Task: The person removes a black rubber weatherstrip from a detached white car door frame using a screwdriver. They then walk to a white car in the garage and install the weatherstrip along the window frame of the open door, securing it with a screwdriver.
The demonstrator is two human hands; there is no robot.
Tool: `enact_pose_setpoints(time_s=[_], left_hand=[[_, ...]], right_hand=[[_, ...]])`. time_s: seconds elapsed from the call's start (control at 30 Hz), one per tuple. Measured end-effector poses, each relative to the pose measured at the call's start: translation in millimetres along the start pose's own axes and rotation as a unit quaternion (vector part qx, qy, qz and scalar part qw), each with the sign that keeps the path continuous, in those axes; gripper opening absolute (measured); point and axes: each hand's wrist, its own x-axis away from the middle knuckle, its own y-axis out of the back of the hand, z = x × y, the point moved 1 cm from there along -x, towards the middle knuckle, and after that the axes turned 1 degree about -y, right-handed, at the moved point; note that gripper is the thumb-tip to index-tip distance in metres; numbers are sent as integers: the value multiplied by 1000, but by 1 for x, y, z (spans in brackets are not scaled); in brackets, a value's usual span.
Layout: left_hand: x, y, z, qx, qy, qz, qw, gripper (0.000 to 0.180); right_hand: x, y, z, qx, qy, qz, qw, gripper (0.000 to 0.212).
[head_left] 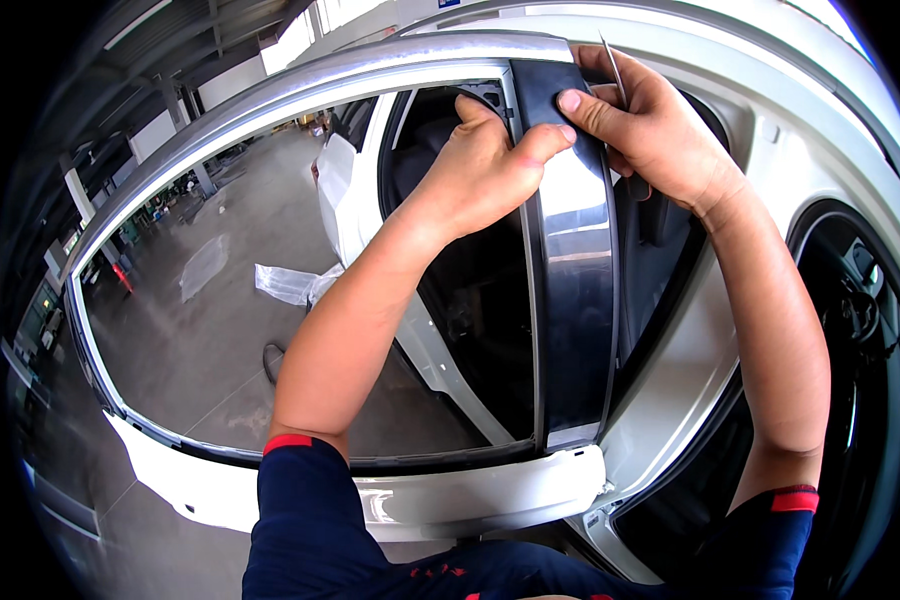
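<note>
A glossy black door pillar trim (pixel 577 260) runs down the edge of a white car door's window frame (pixel 160 150). At its upper end my left hand (pixel 485 170) grips the pillar, thumb pressed on the trim's face and most fingers hidden behind the frame. My right hand (pixel 665 130) is closed at the trim's outer edge, its thumb on the black surface. A slim pointed metal tool (pixel 611 62) sticks up from among the right fingers; what seems its dark lower end shows beneath them.
The white door (pixel 430 505) stands open from the car body (pixel 685 370), with a dark cabin behind. Through the window opening show the grey floor (pixel 210 340), clear plastic sheeting (pixel 288 284) and a dark shoe (pixel 272 362). Another car window (pixel 850 270) is at right.
</note>
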Motion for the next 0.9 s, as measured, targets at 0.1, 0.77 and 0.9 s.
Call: enact_pose_setpoints(time_s=[0.1,0.77,0.9], left_hand=[[-1,2,2,-12,-7,2,1000,60],[-6,3,2,-73,48,-3,996,49],[-6,-2,-2,-10,-2,-35,999,51]], right_hand=[[0,-4,0,1,9,-3,1000,66],[-13,1,-13,-52,50,43,996,69],[-16,3,-16,-51,49,47,996,67]])
